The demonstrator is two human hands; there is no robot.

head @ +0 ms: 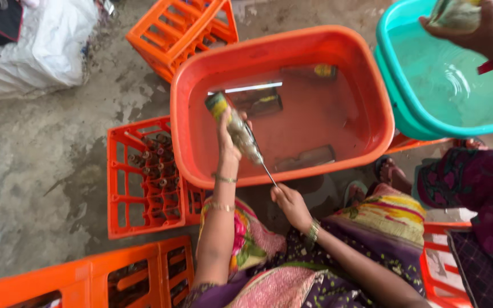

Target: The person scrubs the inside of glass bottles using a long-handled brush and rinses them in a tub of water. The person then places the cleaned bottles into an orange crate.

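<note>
Orange tub's near rim (229,181) lies under hands working a bottle (236,128).

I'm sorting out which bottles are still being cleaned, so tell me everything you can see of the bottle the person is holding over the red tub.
The bottle looks like clear glass with a yellow and green label near its upper end. It is tilted, bottom up and away, mouth down toward the person, above the near rim of the red tub. The left hand grips its middle. A thin metal rod, held by the right hand, enters its mouth. What is inside is too blurred to tell.
</note>
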